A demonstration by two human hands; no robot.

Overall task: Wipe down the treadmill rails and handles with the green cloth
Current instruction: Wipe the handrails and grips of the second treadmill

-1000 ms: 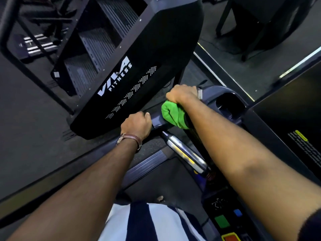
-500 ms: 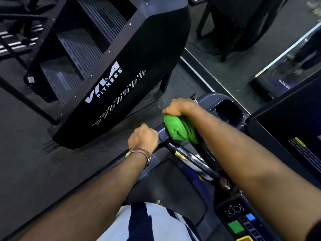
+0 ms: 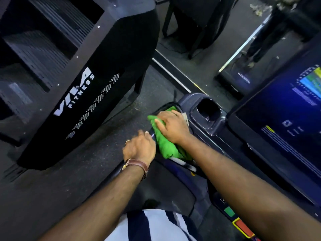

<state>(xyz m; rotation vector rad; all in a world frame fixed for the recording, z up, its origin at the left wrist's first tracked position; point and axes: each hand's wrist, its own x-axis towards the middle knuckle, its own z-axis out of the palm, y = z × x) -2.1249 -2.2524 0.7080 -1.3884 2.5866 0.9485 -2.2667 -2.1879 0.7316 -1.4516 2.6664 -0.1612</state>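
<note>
Right hand (image 3: 173,126) flat on green cloth (image 3: 165,146) beside dark cup holder (image 3: 194,111); left hand (image 3: 139,147) curled round rail (image 3: 116,173)

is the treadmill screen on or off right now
On: the screen glows blue, with lines of text and a bright multicoloured panel at its upper right.

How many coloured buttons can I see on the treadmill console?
2. A green button at the lower right, beside the right forearm, and a red button with a yellow border just below it. The forearm may hide more.
</note>
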